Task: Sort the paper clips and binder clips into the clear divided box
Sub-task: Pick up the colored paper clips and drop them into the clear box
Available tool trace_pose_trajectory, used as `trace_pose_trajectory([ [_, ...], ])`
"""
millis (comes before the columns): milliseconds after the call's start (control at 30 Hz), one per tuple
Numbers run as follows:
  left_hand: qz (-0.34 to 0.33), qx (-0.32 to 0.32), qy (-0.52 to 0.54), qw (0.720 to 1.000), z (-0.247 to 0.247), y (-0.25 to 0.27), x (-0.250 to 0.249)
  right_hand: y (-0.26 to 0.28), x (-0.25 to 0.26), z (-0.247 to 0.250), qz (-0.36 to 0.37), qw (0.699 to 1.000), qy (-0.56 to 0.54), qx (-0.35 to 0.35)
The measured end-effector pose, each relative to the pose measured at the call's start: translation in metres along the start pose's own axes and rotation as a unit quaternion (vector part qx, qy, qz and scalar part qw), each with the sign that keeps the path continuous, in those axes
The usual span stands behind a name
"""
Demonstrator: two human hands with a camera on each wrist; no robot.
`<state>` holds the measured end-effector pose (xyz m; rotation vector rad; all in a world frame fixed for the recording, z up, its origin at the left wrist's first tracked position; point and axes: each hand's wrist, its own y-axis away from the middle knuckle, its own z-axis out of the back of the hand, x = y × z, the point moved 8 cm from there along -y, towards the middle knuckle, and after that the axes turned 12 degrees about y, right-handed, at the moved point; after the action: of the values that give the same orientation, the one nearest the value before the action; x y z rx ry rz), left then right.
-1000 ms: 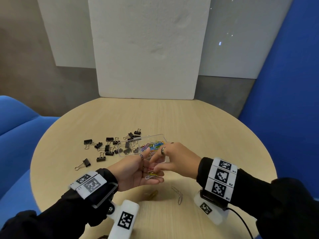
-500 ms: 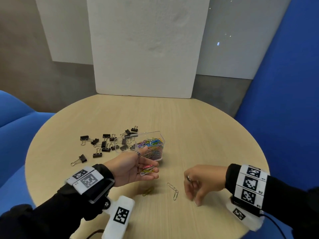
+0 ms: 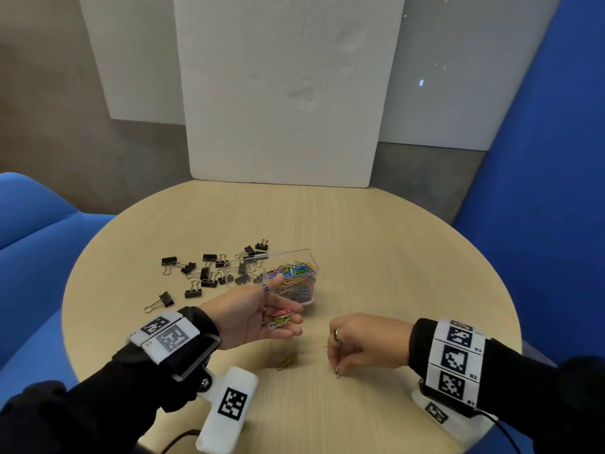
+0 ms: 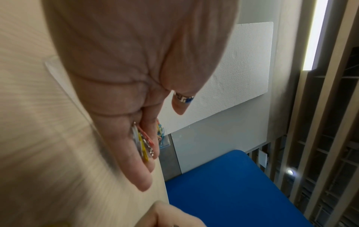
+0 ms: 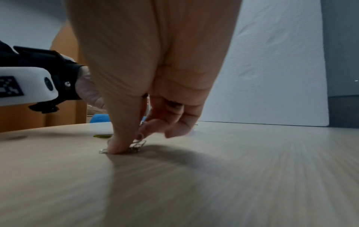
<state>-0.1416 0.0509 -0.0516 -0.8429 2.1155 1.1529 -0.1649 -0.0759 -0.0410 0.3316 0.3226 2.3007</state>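
thumb pinning silver clips on table, hidden under right hand overhead

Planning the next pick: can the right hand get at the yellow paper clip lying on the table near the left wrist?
Probably yes. The yellow paper clip lies bare on the table, nothing over it, but the right hand is busy pinching silver paper clips.

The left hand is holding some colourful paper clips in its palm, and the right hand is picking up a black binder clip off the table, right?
Not quite. The right hand is picking up silver paper clips off the table, not a black binder clip; the right wrist view shows it. The binder clips lie untouched beside the clear box. The left hand does hold colourful paper clips.
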Motion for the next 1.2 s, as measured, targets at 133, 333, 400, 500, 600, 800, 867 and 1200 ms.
trace_pose_trajectory([
  [133,-0.002,0.002,0.004,1.0,0.002,0.002,-0.001,0.005,-0.003,-0.011,-0.019,0.997,0.071,0.016],
  [333,-0.003,-0.004,0.001,1.0,0.005,0.005,-0.002,0.005,-0.011,-0.001,-0.077,0.995,0.026,-0.05],
  [400,-0.004,-0.004,0.0,1.0,0.005,0.005,-0.001,-0.001,-0.011,0.0,-0.095,0.994,0.013,-0.058],
  [500,-0.007,-0.005,-0.003,1.0,0.005,0.006,-0.002,-0.01,-0.006,-0.003,-0.107,0.992,0.0,-0.06],
  [600,-0.011,-0.006,-0.001,1.0,0.008,0.008,-0.003,-0.014,-0.005,-0.004,-0.119,0.991,-0.01,-0.061],
  [800,-0.012,-0.006,-0.001,1.0,0.014,0.01,-0.004,-0.014,0.002,-0.005,-0.097,0.994,0.021,-0.051],
  [867,-0.015,-0.005,0.0,1.0,0.015,0.011,-0.005,-0.015,0.009,-0.003,-0.074,0.995,0.052,-0.051],
  [1200,-0.032,-0.023,0.002,0.999,0.023,0.018,-0.014,-0.034,0.035,0.016,-0.022,0.997,-0.048,-0.049],
])
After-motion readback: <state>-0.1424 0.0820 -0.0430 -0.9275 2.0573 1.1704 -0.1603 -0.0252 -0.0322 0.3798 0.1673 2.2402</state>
